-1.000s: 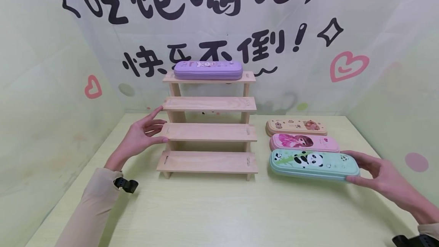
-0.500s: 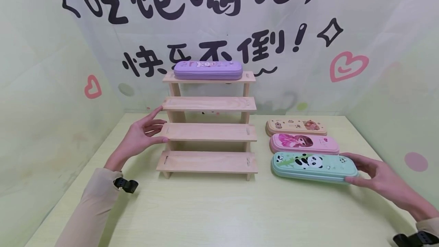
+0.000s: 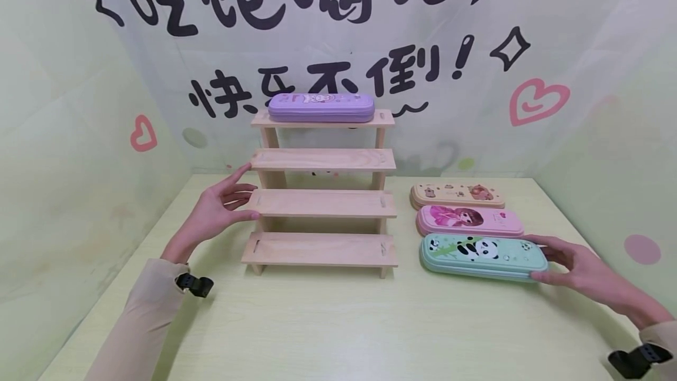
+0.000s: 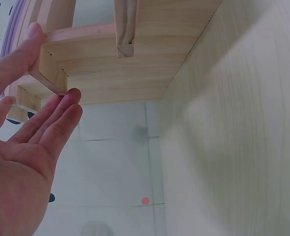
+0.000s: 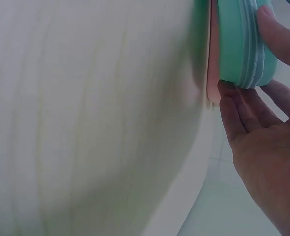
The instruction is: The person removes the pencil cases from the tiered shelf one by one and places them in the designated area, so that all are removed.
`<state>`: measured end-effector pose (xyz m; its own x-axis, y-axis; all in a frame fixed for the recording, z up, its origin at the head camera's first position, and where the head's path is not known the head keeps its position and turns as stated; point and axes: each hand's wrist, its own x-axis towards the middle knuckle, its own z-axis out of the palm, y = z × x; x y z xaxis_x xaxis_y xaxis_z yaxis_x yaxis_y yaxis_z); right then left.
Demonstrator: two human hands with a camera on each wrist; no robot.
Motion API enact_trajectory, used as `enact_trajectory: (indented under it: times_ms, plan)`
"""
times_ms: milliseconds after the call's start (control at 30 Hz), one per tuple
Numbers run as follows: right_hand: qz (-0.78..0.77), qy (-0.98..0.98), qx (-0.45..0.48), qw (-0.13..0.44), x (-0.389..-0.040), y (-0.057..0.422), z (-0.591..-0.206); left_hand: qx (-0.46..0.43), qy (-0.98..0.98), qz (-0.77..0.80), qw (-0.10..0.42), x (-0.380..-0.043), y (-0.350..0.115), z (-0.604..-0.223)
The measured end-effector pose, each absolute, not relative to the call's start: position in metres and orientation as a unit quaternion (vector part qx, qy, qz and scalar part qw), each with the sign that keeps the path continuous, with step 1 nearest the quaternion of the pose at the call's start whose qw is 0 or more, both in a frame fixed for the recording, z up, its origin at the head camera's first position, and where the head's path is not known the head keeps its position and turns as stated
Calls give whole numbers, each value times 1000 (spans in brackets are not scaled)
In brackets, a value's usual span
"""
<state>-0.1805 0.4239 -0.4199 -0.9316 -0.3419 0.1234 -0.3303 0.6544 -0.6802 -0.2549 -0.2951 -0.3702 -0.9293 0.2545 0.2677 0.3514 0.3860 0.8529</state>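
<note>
A stepped wooden display stand [image 3: 322,201] rises in the middle of the table. My left hand [image 3: 214,210] grips its left side at a middle shelf; in the left wrist view the thumb and fingers [image 4: 61,130] lie on either side of a board end. On the top shelf lies a purple pencil case [image 3: 321,109]. My right hand [image 3: 587,269] holds the right end of a mint-green panda pencil case [image 3: 483,256], thumb in front and fingers behind. The right wrist view shows its zipper side [image 5: 243,46] low over the tabletop; exact contact is hard to tell.
Directly behind the mint case lies a pink pencil case [image 3: 471,220], and behind that a cream one [image 3: 457,196]. The pale wooden table [image 3: 328,328] is bounded by a printed back wall [image 3: 222,52] and two side walls.
The mint pencil case has come down slightly and turned a little more level, with my right hand still on its end. My left hand and the stand have stayed put.
</note>
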Motion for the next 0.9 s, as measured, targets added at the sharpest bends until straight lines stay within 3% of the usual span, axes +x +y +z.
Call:
enact_trajectory:
  times_ms: [900]
  plan:
    - [-333,926,-179,19,-193,432,-423,-184,-834,-517,47,-255,-296,-371]
